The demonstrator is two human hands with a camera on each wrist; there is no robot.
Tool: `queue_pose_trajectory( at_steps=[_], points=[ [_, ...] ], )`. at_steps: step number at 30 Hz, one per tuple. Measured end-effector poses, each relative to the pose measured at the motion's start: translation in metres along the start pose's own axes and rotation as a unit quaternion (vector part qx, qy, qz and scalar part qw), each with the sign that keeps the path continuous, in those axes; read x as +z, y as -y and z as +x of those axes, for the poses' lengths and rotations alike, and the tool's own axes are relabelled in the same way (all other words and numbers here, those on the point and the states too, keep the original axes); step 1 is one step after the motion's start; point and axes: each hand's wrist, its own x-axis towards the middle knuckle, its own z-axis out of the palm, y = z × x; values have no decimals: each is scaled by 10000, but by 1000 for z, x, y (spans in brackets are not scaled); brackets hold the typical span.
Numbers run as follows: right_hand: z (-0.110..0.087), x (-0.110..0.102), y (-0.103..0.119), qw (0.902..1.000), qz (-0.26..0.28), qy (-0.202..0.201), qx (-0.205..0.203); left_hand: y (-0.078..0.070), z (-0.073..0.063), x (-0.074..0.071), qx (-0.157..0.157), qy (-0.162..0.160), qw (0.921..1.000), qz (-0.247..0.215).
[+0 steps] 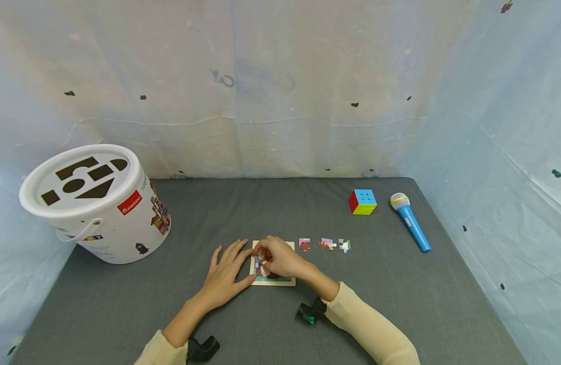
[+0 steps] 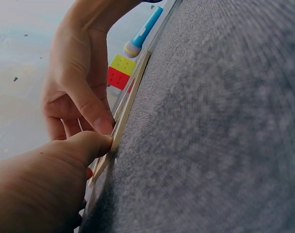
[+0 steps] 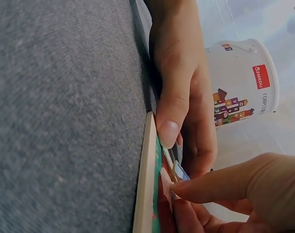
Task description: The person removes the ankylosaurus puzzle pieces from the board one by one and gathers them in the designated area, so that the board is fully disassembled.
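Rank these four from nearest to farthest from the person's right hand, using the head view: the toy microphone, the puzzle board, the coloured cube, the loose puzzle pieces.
1. Puzzle board: directly under the right hand.
2. Loose puzzle pieces: in a row just right of the board.
3. Coloured cube: farther back, on the right.
4. Toy microphone: farthest right, past the cube.

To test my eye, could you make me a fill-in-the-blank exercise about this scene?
1. The hand reaching over the puzzle board is the person's ____ one.
2. In the head view, the white bucket stands on the ____ side of the table.
3. The microphone is mostly ____.
4. Loose puzzle pieces right of the board number ____.

Missing words: right; left; blue; three.
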Motion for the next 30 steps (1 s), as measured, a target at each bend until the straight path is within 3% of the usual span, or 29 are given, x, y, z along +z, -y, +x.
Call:
queue_pose_trajectory(
  at_steps=[12, 25, 30],
  points=[
    [-2, -2, -9, 9978, 492, 99, -433, 1, 0, 0, 22, 34, 10000, -26],
    [-5, -6, -10, 9947, 845, 199, -558, 2, 0, 0, -4, 42, 10000, 18],
    [-11, -15, -11, 9932, 879, -58, -758, 2, 1, 1, 0, 30, 10000, 55]
  ],
)
